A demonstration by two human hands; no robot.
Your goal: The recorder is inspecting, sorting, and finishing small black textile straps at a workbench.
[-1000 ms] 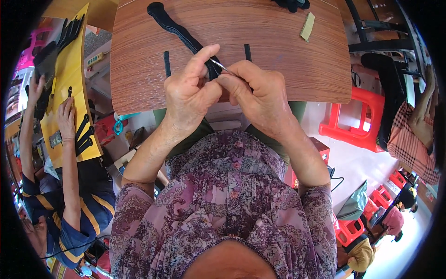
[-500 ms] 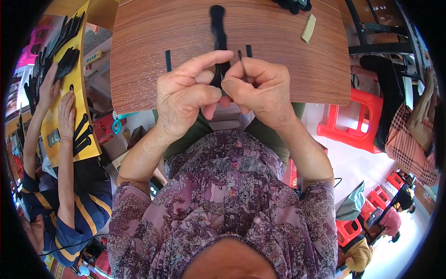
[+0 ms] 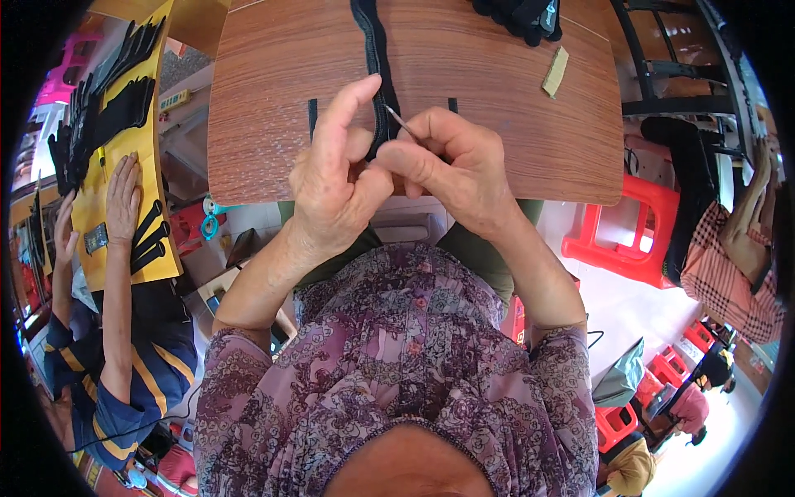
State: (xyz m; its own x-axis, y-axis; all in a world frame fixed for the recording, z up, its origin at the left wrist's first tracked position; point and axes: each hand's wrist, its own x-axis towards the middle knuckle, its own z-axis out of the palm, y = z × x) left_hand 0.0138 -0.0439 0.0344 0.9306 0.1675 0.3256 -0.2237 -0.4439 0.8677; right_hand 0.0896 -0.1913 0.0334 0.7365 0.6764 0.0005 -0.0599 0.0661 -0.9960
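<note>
A long black knitted strip (image 3: pixel 378 62) runs down the wooden table to my hands, its lower end hidden behind the fingers. My left hand (image 3: pixel 339 186) pinches that end between thumb and fingers, with the index finger raised. Against it works my right hand (image 3: pixel 455 170), closed on a thin metal needle-like tool (image 3: pixel 401 121). The tool slants up to the left, its tip over the strip; whether it has a hook I cannot tell.
Two short dark strips (image 3: pixel 313 118) lie near the table's front edge. Farther off are a bundle of black knitwear (image 3: pixel 530 21) and a tan piece (image 3: pixel 556 72). A red stool (image 3: pixel 590 236) stands at right. Leftward, a co-worker's hands rest by a yellow board (image 3: pixel 98 269) with black gloves (image 3: pixel 124 112).
The tool has swung from nearly upright to a leftward slant over the strip. My hands have come closer together, and the strip now extends farther up. The co-worker's hand has left the glove.
</note>
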